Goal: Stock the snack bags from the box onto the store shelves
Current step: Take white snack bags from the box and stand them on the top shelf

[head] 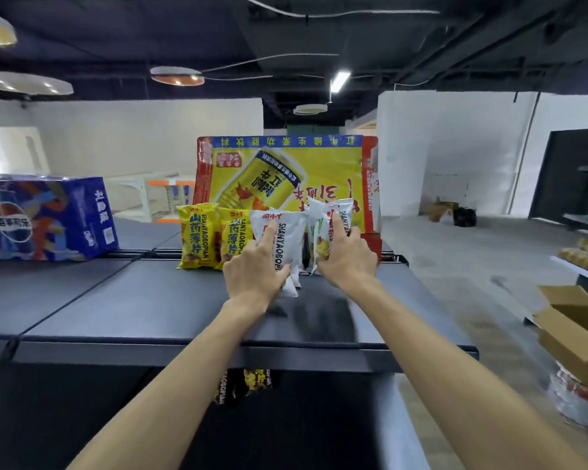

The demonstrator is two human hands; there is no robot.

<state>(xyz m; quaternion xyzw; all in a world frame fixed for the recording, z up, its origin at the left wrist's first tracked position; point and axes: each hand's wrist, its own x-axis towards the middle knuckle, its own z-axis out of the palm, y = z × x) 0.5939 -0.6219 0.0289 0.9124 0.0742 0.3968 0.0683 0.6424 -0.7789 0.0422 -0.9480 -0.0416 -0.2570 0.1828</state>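
View from above a person's forearms reaching across the flat, matte dark top shelf of a store rack. The left hand grasps a glossy white snack bag from its left side. The fingers wrap its lower edge and the index finger lies up its front. This pillow-shaped bag stands upright, long axis vertical, with its bottom on the shelf and its lettering running down its length.

Just to its right, the right hand grips the white-and-green bags, also upright, with crimped tops rising above the fingers.

Touching the left hand's bag on its left stand two yellow snack bags, side by side and upright. Behind them all stands a large yellow-and-red printed carton, its print upside down. A blue shrink-wrapped drinks case sits far left. An open brown cardboard box is at far right.
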